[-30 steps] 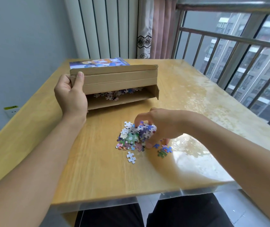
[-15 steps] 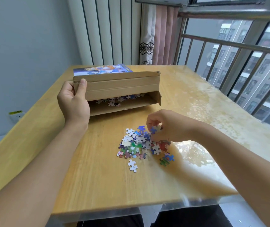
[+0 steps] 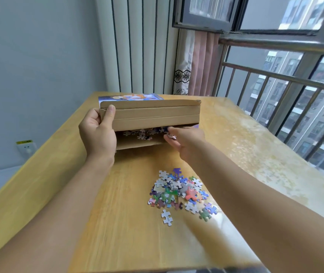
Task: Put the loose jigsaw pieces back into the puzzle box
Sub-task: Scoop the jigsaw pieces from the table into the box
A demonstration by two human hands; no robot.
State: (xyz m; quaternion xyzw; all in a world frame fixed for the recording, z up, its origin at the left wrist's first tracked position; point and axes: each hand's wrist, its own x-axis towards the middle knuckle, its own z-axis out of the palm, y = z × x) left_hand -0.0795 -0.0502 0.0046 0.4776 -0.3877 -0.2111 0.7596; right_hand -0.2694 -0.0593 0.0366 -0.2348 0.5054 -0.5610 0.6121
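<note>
The right hand (image 3: 184,141), pinching a few small colourful jigsaw pieces (image 3: 171,136), sits at the open mouth of the brown cardboard puzzle box (image 3: 151,116), whose left end the left hand (image 3: 98,134) grips

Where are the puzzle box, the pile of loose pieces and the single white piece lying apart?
puzzle box (image 3: 153,117), head view, on its brown raised flap.
pile of loose pieces (image 3: 178,193), head view, on the pile's middle.
single white piece (image 3: 167,217), head view, on its centre.
</note>
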